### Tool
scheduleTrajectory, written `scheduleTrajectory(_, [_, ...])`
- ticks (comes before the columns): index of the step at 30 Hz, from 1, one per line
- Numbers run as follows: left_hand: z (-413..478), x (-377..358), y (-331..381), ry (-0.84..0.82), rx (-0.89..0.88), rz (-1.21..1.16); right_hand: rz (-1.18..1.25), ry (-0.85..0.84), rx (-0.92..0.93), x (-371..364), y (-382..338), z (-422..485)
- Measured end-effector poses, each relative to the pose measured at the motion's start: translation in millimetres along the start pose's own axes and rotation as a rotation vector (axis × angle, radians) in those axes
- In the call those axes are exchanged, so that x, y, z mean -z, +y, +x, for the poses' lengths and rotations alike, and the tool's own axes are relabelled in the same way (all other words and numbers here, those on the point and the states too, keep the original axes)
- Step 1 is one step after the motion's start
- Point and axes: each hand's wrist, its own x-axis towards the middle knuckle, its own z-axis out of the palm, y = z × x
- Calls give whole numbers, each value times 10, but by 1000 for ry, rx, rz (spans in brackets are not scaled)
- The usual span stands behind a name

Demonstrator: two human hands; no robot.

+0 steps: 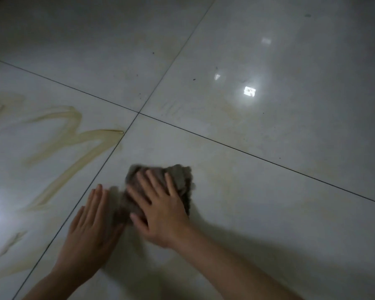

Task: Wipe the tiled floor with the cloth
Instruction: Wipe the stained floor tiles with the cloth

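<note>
The cloth (pixel 160 189) lies on the tiled floor (pixel 268 191), under the right hand (pixel 160 211). The left hand (pixel 91 230) rests just left of it. Streaks (pixel 69 148) lie farther left, across the grout line (pixel 91 182).

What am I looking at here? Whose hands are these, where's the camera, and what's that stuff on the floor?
There is no machine here. These are a person's two bare hands, seen in one picture from a camera worn on their head, looking forward and down.

Below is a glossy, pale tiled floor crossed by dark grout lines. The tile to the left carries yellowish smears. A few dark specks lie farther off, near bright reflections of lights.

The right hand presses flat on a crumpled grey-brown cloth, its fingers spread. The left hand lies flat beside the cloth. Blur hides whether it touches the cloth. Neither hand grips anything.
</note>
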Motion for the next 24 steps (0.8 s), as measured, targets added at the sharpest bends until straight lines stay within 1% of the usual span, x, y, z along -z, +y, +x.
scheduleTrajectory(2, [-71, 69, -129, 1, 61, 60, -11, -102, 383, 122, 360, -24])
scheduleTrajectory(3, [-100, 101, -186, -12, 82, 83, -50, -114, 478, 197, 636, 21])
scheduleTrajectory(4, [-124, 124, -235, -27, 104, 96, -110, -106, 465, 270, 910, 80])
scheduleTrajectory(5, [-144, 139, -277, -44, 131, 104, -156, -80, 330, 325, 1139, 130])
scheduleTrajectory(7, [-168, 146, -341, -78, 183, 123, -147, 25, -80, 340, 1346, 217])
scheduleTrajectory(9, [-167, 143, -387, -107, 201, 130, -71, 140, -420, 250, 1085, 351])
scheduleTrajectory(10, [-167, 133, -406, -117, 200, 126, -58, 184, -552, 167, 838, 432])
scheduleTrajectory(11, [-165, 116, -424, -127, 199, 121, -49, 227, -641, 88, 561, 490])
scheduleTrajectory(12, [-163, 95, -440, -134, 197, 115, -24, 254, -651, 12, 288, 523])
scheduleTrajectory(13, [-158, 70, -458, -133, 197, 105, 9, 256, -551, -72, 34, 509])
scheduleTrajectory(14, [-155, 44, -474, -128, 198, 96, 32, 219, -346, -152, -181, 454])
scheduleTrajectory(16, [-142, 3, -494, -110, 190, 77, 38, 57, 198, -164, -355, 326])
scheduleTrajectory(17, [-142, -12, -509, -98, 185, 64, 27, -35, 440, -107, -205, 366])
scheduleTrajectory(18, [-142, -20, -523, -86, 179, 56, -2, -94, 600, -38, 25, 496])
scheduleTrajectory(19, [-149, -22, -531, -79, 174, 54, -53, -119, 640, 38, 251, 665])
scheduleTrajectory(20, [-154, -24, -539, -75, 168, 56, -90, -109, 550, 98, 453, 839])
scheduleTrajectory(23, [-156, -46, -568, -72, 158, 54, -139, -11, -56, 164, 780, 1249])
scheduleTrajectory(24, [-152, -57, -579, -74, 161, 53, -126, 8, -206, 140, 742, 1332])
